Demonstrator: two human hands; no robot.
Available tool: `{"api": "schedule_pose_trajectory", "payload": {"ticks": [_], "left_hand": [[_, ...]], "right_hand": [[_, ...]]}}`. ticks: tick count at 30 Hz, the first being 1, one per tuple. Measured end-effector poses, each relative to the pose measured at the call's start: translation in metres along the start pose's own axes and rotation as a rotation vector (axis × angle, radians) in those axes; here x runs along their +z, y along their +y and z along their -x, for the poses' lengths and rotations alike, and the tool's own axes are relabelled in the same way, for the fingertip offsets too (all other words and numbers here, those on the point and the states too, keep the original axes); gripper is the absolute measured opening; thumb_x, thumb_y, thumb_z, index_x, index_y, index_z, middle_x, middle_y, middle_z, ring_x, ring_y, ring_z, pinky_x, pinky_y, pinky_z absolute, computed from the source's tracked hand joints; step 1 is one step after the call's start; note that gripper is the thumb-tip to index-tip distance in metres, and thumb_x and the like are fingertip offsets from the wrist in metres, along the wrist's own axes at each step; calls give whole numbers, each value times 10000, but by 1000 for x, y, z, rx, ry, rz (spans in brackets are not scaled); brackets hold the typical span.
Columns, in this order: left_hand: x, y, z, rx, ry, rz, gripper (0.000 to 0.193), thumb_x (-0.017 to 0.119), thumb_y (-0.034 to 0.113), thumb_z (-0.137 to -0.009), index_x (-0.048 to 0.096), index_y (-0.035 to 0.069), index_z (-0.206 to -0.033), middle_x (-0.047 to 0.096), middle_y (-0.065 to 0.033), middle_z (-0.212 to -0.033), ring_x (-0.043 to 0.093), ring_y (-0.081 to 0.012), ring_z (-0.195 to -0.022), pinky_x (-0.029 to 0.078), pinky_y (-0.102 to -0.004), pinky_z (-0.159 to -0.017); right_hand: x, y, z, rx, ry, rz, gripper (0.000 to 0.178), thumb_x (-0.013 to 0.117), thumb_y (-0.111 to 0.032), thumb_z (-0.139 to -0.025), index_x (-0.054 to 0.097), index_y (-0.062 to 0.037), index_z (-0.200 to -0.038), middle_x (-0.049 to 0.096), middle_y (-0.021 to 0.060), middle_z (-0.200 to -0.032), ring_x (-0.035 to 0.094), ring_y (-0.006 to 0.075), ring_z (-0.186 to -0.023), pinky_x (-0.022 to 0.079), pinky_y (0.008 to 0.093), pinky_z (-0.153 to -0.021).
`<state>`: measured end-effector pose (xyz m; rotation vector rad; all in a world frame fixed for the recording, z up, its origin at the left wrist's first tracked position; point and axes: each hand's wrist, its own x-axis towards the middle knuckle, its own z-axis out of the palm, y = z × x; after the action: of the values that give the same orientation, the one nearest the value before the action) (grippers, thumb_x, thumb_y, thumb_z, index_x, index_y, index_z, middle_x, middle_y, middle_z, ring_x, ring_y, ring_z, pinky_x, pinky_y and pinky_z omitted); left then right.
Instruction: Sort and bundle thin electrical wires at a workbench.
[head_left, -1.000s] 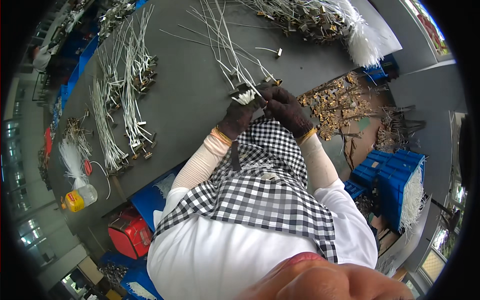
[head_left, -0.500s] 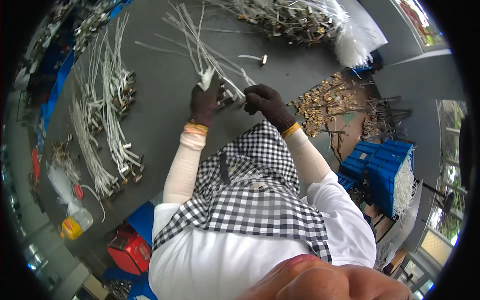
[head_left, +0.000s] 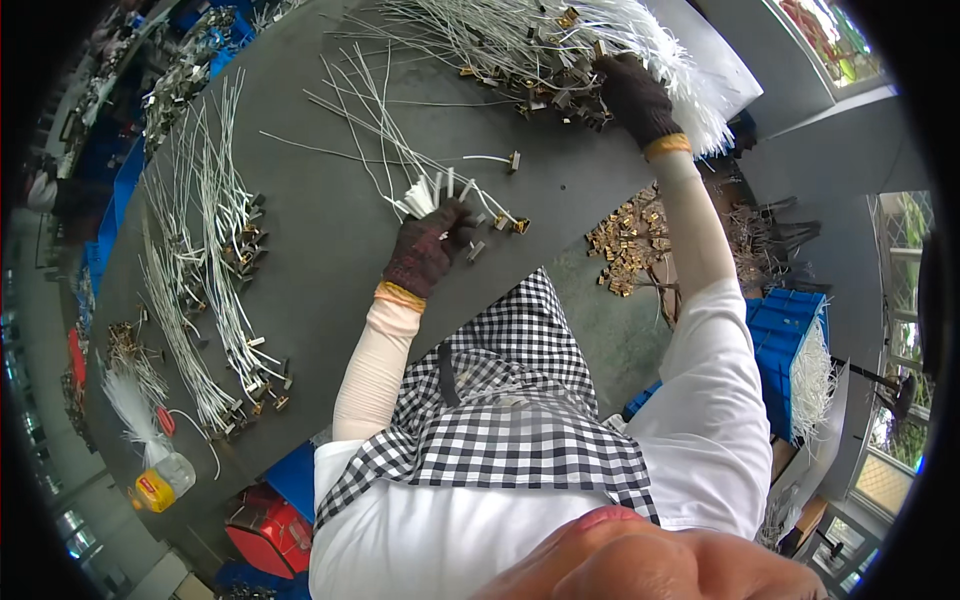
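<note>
My left hand [head_left: 432, 245], in a dark knit glove, is closed around a bunch of white wires [head_left: 422, 196]. White ends stick up out of the fist, and metal end pieces show past the fingers. Long thin wires [head_left: 375, 125] fan out on the table beyond it. My right hand [head_left: 640, 102], gloved alike, is stretched to the far right, at the edge of a big heap of wires [head_left: 540, 55] with brass-coloured and grey metal ends. Its fingers are bunched at the metal ends; what they hold, if anything, is hidden.
Two rows of white wires [head_left: 225, 260] lie on the grey table [head_left: 330, 250] at the left. One short wire [head_left: 490, 157] lies between hands and heap. A cut plastic bottle [head_left: 170, 480] is at the near left edge. Brass pieces [head_left: 630, 245] and a blue crate [head_left: 780, 350] are at the right.
My right hand has left its place beside my left hand and reached far right to the heap. My left hand stays near the same spot, its white ends now fanned upward.
</note>
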<state>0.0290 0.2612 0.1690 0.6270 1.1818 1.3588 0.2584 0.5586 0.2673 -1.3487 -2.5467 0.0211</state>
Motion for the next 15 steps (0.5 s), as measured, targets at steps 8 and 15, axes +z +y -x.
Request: {"api": "schedule_pose_trajectory", "payload": {"ticks": [8, 15], "left_hand": [[58, -32, -35, -250, 54, 568, 181, 631, 97, -958, 624, 22, -1123, 716, -74, -942, 708, -228, -922, 570, -294, -789], [86, -60, -103, -173, 149, 896, 152, 665, 84, -922, 617, -44, -989, 675, -150, -887, 699, -291, -815, 620, -418, -757]], "right_hand": [[30, -5, 130, -315, -42, -237, 111, 669, -166, -875, 632, -78, -933, 600, 157, -870, 624, 371, -818, 520, 439, -702], [42, -56, 193, 200, -335, -868, 181, 617, -188, -929, 647, -19, -984, 598, 64, -802, 593, 153, -687, 507, 314, -633]]}}
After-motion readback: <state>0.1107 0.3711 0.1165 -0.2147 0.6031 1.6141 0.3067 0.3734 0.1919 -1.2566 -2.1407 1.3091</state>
